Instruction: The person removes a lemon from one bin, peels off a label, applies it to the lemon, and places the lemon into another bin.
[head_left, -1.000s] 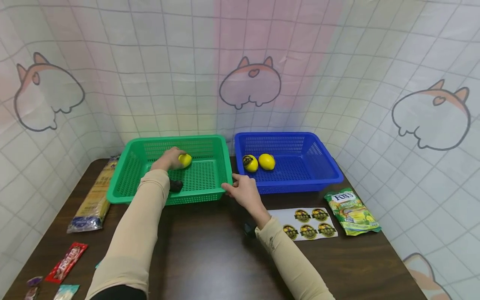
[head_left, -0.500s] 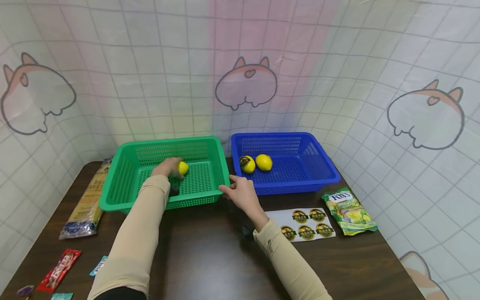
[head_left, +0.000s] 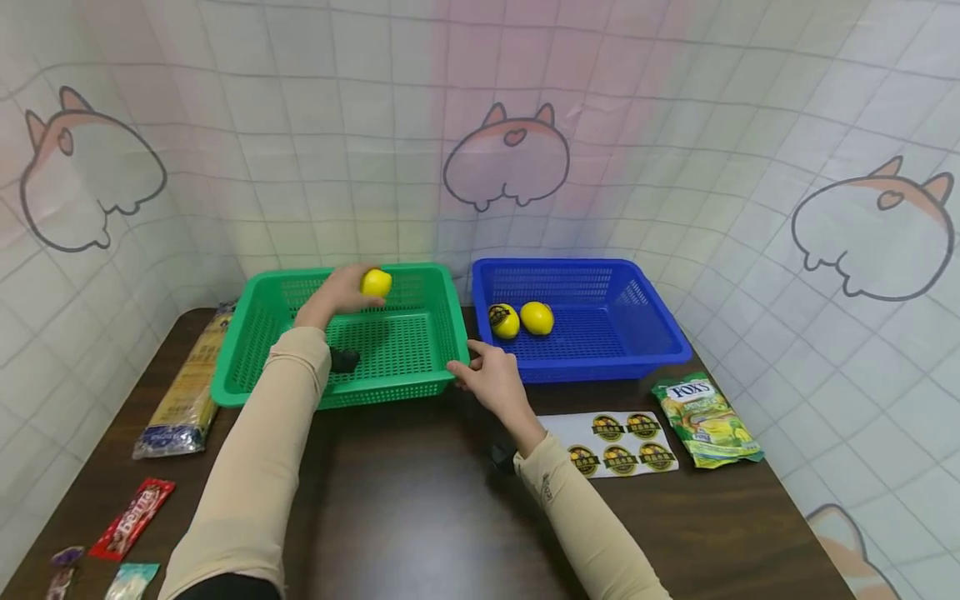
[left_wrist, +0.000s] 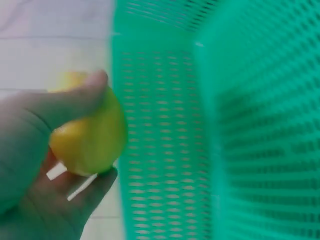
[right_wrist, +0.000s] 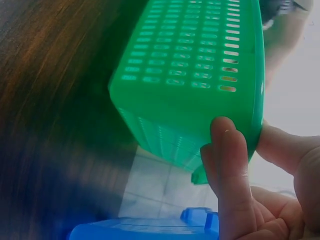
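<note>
A yellow lemon (head_left: 377,282) is held in my left hand (head_left: 341,293), up above the green basket (head_left: 347,397). In the left wrist view the thumb lies across the lemon (left_wrist: 92,137) and the fingers curl under it, with the basket's perforated wall beside it. My right hand (head_left: 491,379) pinches the green basket's near right corner. The right wrist view shows the thumb on one side of the rim and fingers (right_wrist: 232,160) against the outer wall of the green basket (right_wrist: 165,95). Two more lemons (head_left: 537,318) lie in the blue basket (head_left: 600,371), one bearing a dark sticker.
A sticker sheet (head_left: 618,442) and a green Fox's candy bag (head_left: 705,421) lie at right. At left are a long yellow packet (head_left: 187,392), a red wrapped bar (head_left: 133,518) and small wrapped sweets (head_left: 132,582). A patterned cloth wall encloses the table.
My left hand has lifted the lemon from low in the green basket up toward its back rim. My right hand keeps its hold on the corner.
</note>
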